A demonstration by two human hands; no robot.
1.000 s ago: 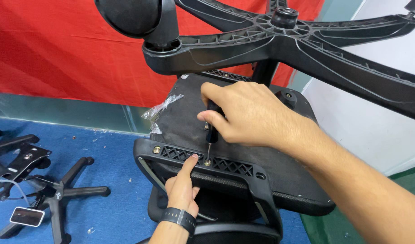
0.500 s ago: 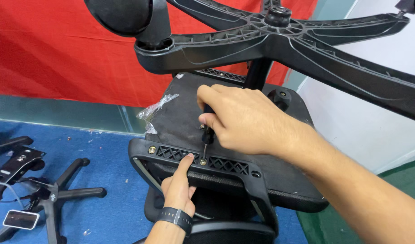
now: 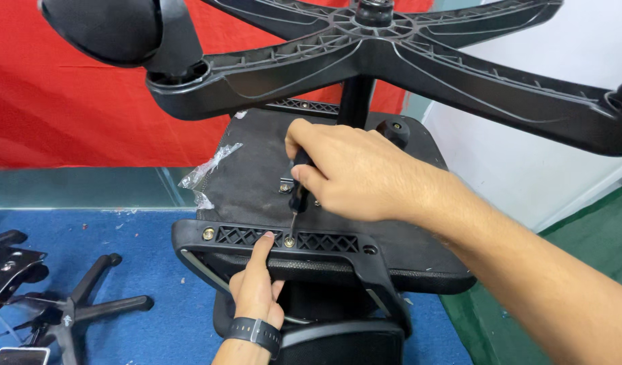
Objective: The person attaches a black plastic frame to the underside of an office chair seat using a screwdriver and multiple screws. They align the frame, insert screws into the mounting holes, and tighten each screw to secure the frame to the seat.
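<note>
An office chair lies upside down, its black seat underside (image 3: 257,176) facing up and its star-shaped base (image 3: 392,54) overhead. My right hand (image 3: 351,172) is closed around a black screwdriver (image 3: 298,196) held upright, its tip on a brass screw (image 3: 288,240) in the black backrest bracket (image 3: 324,247). My left hand (image 3: 257,287), with a dark band on the wrist, grips the bracket's front edge, forefinger stretched up beside that screw. Another brass screw (image 3: 208,234) sits at the bracket's left end.
A castor wheel (image 3: 111,30) hangs at top left. Another chair base (image 3: 81,307) and black parts (image 3: 6,267) lie on the blue floor at left, with a phone (image 3: 16,355) by the bottom edge. Red cloth (image 3: 67,115) hangs behind; a white wall (image 3: 527,162) stands to the right.
The view has drifted, so the chair sits slightly lower and left in frame. Both hands keep their hold; the screwdriver stays on the same screw.
</note>
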